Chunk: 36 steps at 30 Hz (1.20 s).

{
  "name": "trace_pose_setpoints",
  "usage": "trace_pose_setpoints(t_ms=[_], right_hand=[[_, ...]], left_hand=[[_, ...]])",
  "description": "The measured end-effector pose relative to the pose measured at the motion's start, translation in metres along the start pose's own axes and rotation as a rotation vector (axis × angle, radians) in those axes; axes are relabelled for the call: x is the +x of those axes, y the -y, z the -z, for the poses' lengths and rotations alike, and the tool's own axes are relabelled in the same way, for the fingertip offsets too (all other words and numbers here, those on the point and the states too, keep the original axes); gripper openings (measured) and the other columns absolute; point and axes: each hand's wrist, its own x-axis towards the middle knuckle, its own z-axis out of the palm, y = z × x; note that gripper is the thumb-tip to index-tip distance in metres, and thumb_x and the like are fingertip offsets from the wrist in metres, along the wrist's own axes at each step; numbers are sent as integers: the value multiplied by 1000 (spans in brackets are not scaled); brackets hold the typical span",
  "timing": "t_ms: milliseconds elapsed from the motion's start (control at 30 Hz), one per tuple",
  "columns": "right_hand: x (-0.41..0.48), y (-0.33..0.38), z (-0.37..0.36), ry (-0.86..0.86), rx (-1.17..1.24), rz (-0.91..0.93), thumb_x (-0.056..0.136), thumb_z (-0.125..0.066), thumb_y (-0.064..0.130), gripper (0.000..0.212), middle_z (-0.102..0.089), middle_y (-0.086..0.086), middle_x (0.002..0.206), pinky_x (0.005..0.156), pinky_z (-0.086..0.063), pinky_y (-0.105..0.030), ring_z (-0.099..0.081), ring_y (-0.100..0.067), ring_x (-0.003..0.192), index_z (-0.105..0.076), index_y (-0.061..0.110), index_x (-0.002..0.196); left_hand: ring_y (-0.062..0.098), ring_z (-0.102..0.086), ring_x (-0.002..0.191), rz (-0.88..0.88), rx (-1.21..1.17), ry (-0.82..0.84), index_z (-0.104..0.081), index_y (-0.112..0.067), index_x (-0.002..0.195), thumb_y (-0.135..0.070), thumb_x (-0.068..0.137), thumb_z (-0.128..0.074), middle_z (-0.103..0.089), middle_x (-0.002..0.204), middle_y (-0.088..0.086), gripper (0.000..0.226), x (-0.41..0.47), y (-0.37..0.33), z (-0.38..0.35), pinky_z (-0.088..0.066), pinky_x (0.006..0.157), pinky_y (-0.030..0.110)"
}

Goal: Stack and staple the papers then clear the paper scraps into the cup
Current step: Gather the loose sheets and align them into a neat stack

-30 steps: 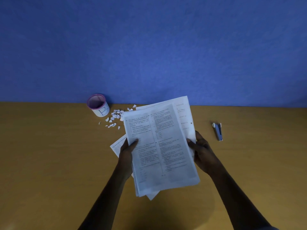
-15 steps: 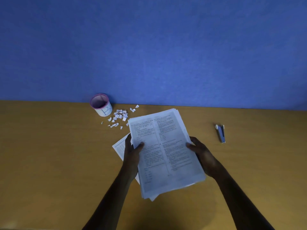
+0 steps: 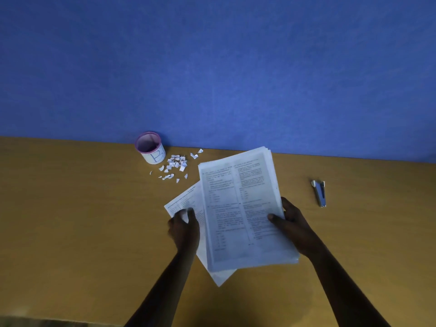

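A blue wall [image 3: 212, 67] rises behind the yellow-brown table [image 3: 70, 220] in front of you. Your right hand [image 3: 293, 224] grips the right edge of the stack [image 3: 243, 208] of printed papers, thumb lying on the top page and the fingers wrapped under it, so the stack sits tilted with its far end angled away from you. Your left hand [image 3: 184, 226] is just left of the stack, curled onto a loose sheet [image 3: 186, 201] that lies partly under the stack; thumb and fingers close on the sheet's near-left part, pinching it. The sheet's lower corner pokes out beneath the stack, below and between your two hands.

Beyond your left hand, the scraps [image 3: 175, 165] lie scattered on the table in a small heap, a few strays spread toward the stack's far corner. The cup [image 3: 151, 148] stands upright just left of the scraps, close to the wall, with a pink rim and a letter B drawn on its side. The stapler [image 3: 319, 193] lies flat on the table, well to the right of your right hand and apart from the papers.
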Motion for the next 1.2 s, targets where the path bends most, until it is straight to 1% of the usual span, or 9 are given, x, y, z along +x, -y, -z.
trace_pose_setpoints(t_ms=[100, 233, 433, 500, 600, 833, 1033, 1133, 1200], right_hand=[[1, -1, 4, -21, -4, -1, 97, -65, 1, 45, -71, -14, 129, 92, -60, -57, -70, -36, 116, -57, 13, 140], [2, -2, 3, -19, -20, -15, 97, -64, 2, 45, -71, -11, 128, 89, -61, -57, -71, -36, 115, -56, 14, 140], [2, -6, 1, -14, -20, -21, 98, -64, 2, 44, -71, -13, 130, 92, -59, -58, -70, -36, 116, -56, 12, 140], [2, -8, 2, -9, -13, -29, 98, -64, 3, 45, -70, -13, 130, 92, -59, -60, -70, -37, 116, -56, 13, 141], [1, -10, 4, -7, -16, -42, 97, -65, 5, 45, -71, -12, 129, 90, -59, -62, -71, -36, 115, -56, 15, 141], [-3, -16, 9, -24, -30, -69, 97, -67, 8, 45, -72, -10, 127, 88, -60, -61, -72, -35, 113, -55, 16, 139], [-5, -19, 5, -15, -21, -62, 95, -70, 14, 46, -71, -11, 127, 88, -60, -61, -71, -36, 113, -56, 16, 139], [-6, -22, 3, -20, -11, -65, 96, -67, 8, 45, -71, -12, 128, 89, -60, -62, -71, -36, 114, -56, 16, 140], [-7, -23, 0, -19, -5, -67, 96, -67, 8, 47, -71, -12, 129, 89, -60, -62, -71, -36, 114, -55, 15, 141]], left_hand=[[45, -32, 139, 188, 161, -52, -41, -4, 141, -40, 89, -76, -35, 149, 23, 73, 0, 10, -2, -39, 108, 53], [44, -28, 140, 228, 321, 60, -31, -4, 142, -54, 77, -82, -25, 151, 22, 97, -4, 18, -10, -42, 110, 52], [46, -18, 147, 113, 422, 71, -29, -4, 145, -37, 85, -78, -21, 155, 26, 85, -3, 23, -22, -23, 121, 53], [45, -19, 148, 118, 408, 69, -32, -4, 144, -33, 86, -76, -24, 156, 26, 78, 2, 24, -23, -24, 120, 53], [44, -30, 144, 96, 435, 67, -36, -3, 141, -36, 89, -71, -38, 150, 25, 71, 4, 21, -23, -31, 116, 52], [42, -59, 122, 46, 305, 34, -43, -7, 129, -33, 80, -82, -63, 130, 18, 68, 0, 26, -25, -54, 100, 53], [40, -39, 133, 28, 547, 16, -44, -7, 131, -42, 87, -70, -47, 141, 22, 62, 4, 27, -29, -38, 108, 52], [41, -32, 141, 52, 450, 33, -38, -7, 134, -37, 86, -73, -39, 145, 24, 67, 2, 23, -29, -36, 112, 52], [42, -39, 136, 93, 301, 39, -37, -7, 131, -30, 83, -78, -36, 143, 22, 68, -3, 17, -26, -40, 110, 52]])
